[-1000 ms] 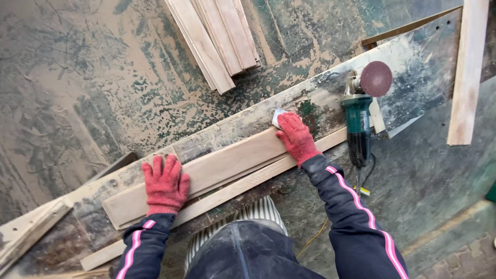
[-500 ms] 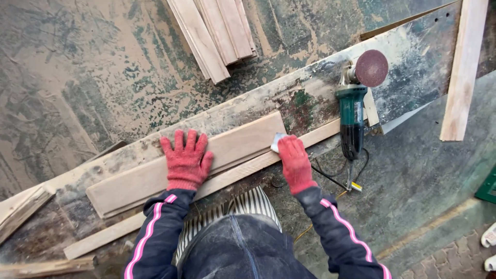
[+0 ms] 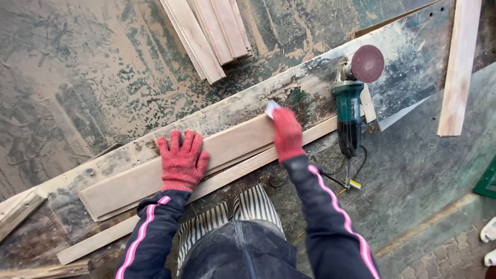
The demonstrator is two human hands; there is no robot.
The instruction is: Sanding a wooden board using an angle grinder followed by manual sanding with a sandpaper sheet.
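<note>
The left hand (image 3: 182,159) lies flat with fingers spread on the board (image 3: 170,165), pressing it so it does not slide on the bench (image 3: 413,57). The right hand (image 3: 285,132) is closed around a small sandpaper (image 3: 270,108) at the board's far end. The grinder (image 3: 351,111) lies just beside it, disc up. More boards (image 3: 204,31) are stacked behind

A small pale label (image 3: 354,108) on the green grinder (image 3: 348,116) body.
</note>
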